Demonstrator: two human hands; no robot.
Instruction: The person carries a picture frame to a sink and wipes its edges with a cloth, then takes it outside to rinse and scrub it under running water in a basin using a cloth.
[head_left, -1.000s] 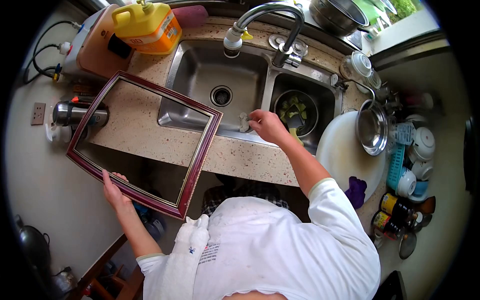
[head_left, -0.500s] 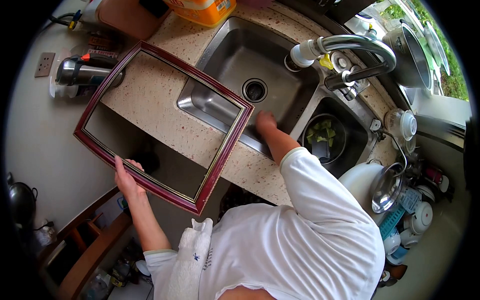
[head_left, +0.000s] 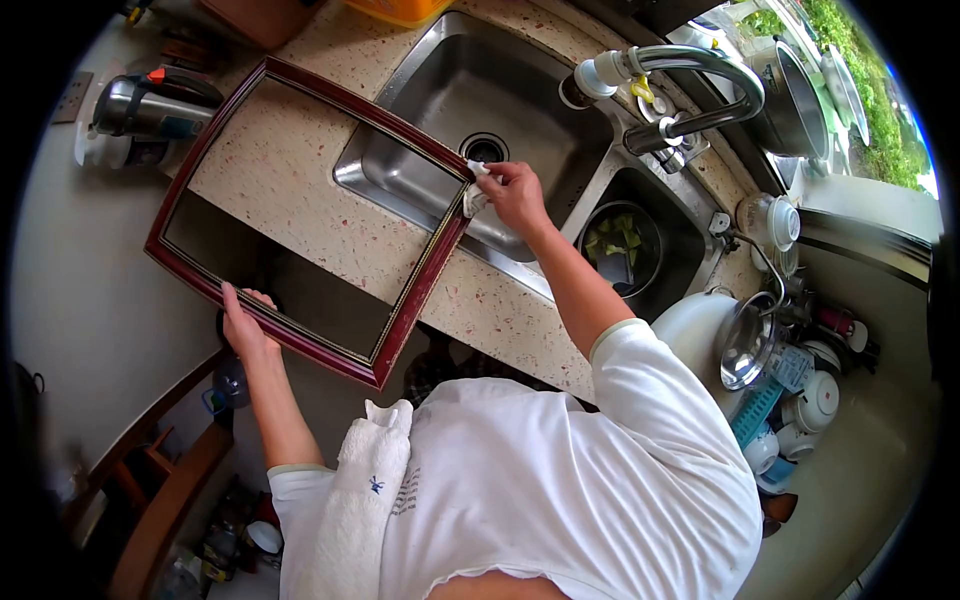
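An empty dark red picture frame [head_left: 425, 290] with a beaded inner edge is held tilted over the counter's front edge, partly above the large sink basin [head_left: 520, 105]. My left hand [head_left: 246, 322] grips its lower side, thumb on top and fingers behind. At the frame's upper right corner, my right hand [head_left: 515, 197] pinches a small white cloth [head_left: 474, 197] against the wood. Part of the cloth is hidden by the fingers.
A chrome faucet [head_left: 700, 62] arches over the sinks. The smaller basin holds a pot [head_left: 655, 250] with green leaves. A steel flask [head_left: 150, 107] stands at the left, and bowls [head_left: 815, 400] are stacked at the right beside a white board [head_left: 690, 328].
My right hand has come up out of the large basin with the white cloth, which now touches the frame's corner. My left hand still holds the frame. The camera view has shifted.
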